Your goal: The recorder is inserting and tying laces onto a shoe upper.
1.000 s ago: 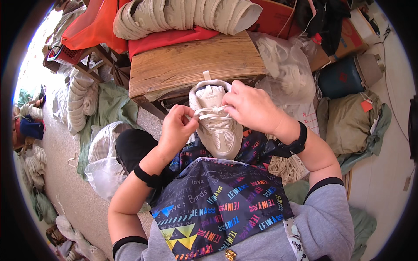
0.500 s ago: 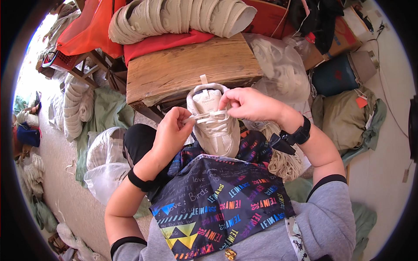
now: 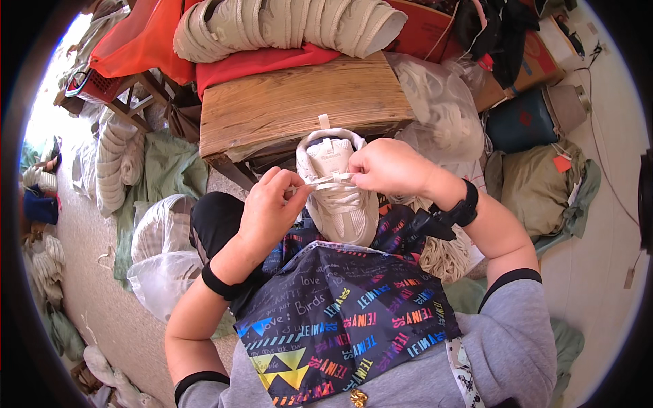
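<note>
An off-white sneaker stands toe toward me, propped against the front of a wooden bench and partly laced. My left hand is at the left of its tongue, thumb and forefinger pinched on the pale shoelace. On the other side my right hand pinches at the upper right eyelet, where the same lace crosses; its fingertips hide the exact grip. Between the two hands the lace runs across the tongue.
Beyond the sneaker is the wooden bench, with a row of nested beige shoe uppers on red cloth. A clear bag of pale shoes is at its right. A bundle of cord lies beside my right forearm, bagged uppers at the left.
My right hand's fingertips have come down from beside the tongue to the lace at the right eyelet. My left hand stays pinched on the lace at the left.
</note>
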`<state>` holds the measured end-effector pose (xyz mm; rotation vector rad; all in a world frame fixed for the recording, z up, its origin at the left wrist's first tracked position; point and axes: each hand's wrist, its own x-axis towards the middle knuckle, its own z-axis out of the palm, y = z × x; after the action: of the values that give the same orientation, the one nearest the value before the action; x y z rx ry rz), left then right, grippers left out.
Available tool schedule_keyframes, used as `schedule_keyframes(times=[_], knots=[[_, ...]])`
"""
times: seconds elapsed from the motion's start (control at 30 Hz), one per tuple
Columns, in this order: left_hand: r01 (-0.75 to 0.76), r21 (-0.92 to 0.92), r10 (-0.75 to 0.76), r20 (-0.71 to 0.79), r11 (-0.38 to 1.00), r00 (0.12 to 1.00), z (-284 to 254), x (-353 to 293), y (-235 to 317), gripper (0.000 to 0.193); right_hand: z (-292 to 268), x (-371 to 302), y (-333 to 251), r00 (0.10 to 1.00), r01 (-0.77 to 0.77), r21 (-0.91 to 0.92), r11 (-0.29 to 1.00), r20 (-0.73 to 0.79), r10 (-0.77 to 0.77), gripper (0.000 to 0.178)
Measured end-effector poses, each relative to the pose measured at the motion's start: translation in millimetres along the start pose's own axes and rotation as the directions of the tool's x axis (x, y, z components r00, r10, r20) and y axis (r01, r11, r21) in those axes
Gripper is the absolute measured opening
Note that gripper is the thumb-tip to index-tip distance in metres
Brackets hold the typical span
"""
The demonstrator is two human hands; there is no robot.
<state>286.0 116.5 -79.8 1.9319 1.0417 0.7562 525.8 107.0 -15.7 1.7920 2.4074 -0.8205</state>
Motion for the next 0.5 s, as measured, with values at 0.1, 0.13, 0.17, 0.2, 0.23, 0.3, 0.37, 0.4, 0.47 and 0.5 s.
schedule_keyframes(times=[0.1, 0.13, 0.17, 0.2, 0.23, 0.3, 0.37, 0.4, 0.47, 0.5], knots=[[0.030, -0.041, -0.028, 0.041, 0.999, 0.999, 2.3, 0.8, 3.7, 0.016, 9.7, 4.4, 21.7, 0.993, -0.119, 0.612, 0.782, 0.081, 0.088, 0.017], [0.033, -0.042, -0.032, 0.038, 0.999, 0.999, 2.7, 0.7, 2.7, 0.016, 8.5, 4.7, 20.7, 0.989, -0.150, 0.629, 0.763, 0.101, 0.110, 0.020], [0.031, -0.055, -0.029, 0.040, 0.998, 0.999, 3.8, 1.6, 0.7, 0.018, 6.7, 4.2, 17.8, 0.989, -0.150, 0.628, 0.764, 0.104, 0.108, 0.020], [0.028, -0.067, -0.026, 0.042, 0.997, 0.999, 5.0, 2.4, -1.3, 0.020, 3.2, 2.4, 12.8, 0.991, -0.131, 0.501, 0.856, 0.085, 0.102, 0.022], [0.028, -0.067, -0.025, 0.043, 0.997, 0.999, 6.4, 3.7, -3.1, 0.020, 1.0, 0.6, 8.4, 0.993, -0.113, 0.362, 0.925, 0.063, 0.096, 0.025], [0.009, -0.156, -0.005, 0.025, 0.988, 1.000, 9.8, 5.5, -7.5, 0.023, 3.2, 0.7, 2.1, 0.993, -0.115, 0.311, 0.944, 0.041, 0.107, 0.025], [0.101, -0.265, -0.085, 0.069, 0.959, 0.994, 14.5, 5.8, -14.5, 0.022, 7.0, -0.4, 1.5, 0.993, -0.115, 0.257, 0.959, 0.018, 0.115, 0.024], [0.194, -0.366, -0.160, 0.121, 0.910, 0.980, 15.4, 5.8, -16.4, 0.022, 11.3, -0.6, 4.3, 0.993, -0.095, 0.286, 0.953, -0.036, 0.110, 0.022], [0.330, -0.524, -0.269, 0.191, 0.785, 0.944, 10.9, 7.1, -11.8, 0.020, 16.7, -2.1, 3.2, 0.990, -0.072, 0.315, 0.946, -0.089, 0.105, 0.020], [0.449, -0.650, -0.356, 0.280, 0.613, 0.892, 9.2, 8.2, -10.4, 0.020, 19.7, -2.2, -0.6, 0.983, -0.074, 0.201, 0.977, -0.151, 0.106, 0.021]])
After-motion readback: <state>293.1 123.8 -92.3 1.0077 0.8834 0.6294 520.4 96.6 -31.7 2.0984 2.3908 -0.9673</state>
